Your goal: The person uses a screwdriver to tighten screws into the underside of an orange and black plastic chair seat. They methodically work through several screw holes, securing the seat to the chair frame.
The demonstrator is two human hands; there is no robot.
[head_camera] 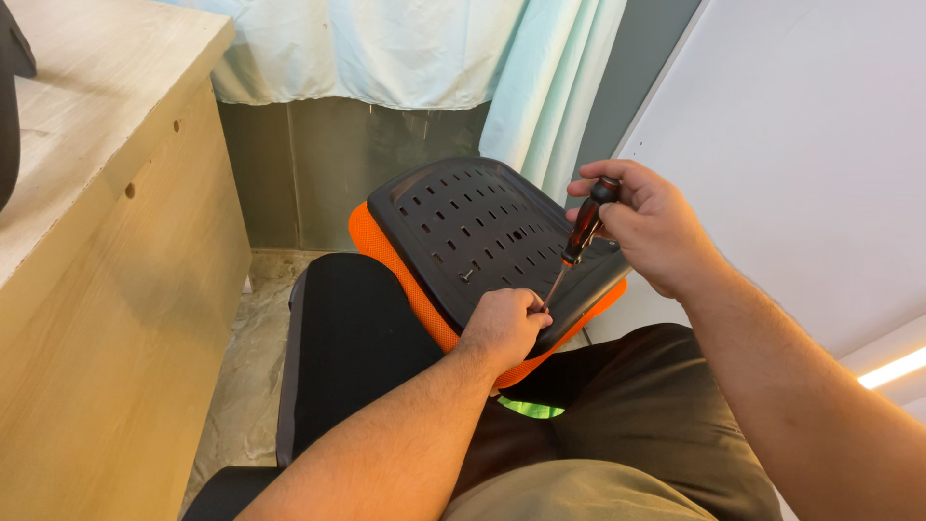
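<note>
While I watch from the head view, everything is placed relative to the slotted black panel, largest thing first.

Wooden cabinet [116,289]: well to the left of the panel, apart from it.
Black chair seat [352,338]: just below and left of the panel, whose lower edge seems to rest against it.
Black panel [482,232]: tilted on my lap, slotted plastic side up, orange mesh padding [405,280] showing along its lower rim.
Right hand [646,227]: above the panel's right edge, fingers curled tight round the handle.
Left hand [503,326]: on the panel's lower edge, fingers bunched together at the tool tip; I cannot tell whether they pinch a screw.
Screwdriver [582,232]: dark amber handle, shaft slanting down to the panel's lower right part.
Progress: I judge the fastening work at this spot is under way; one small screw-like piece [467,275] sits near the panel's middle, and how many remain I cannot tell.
</note>
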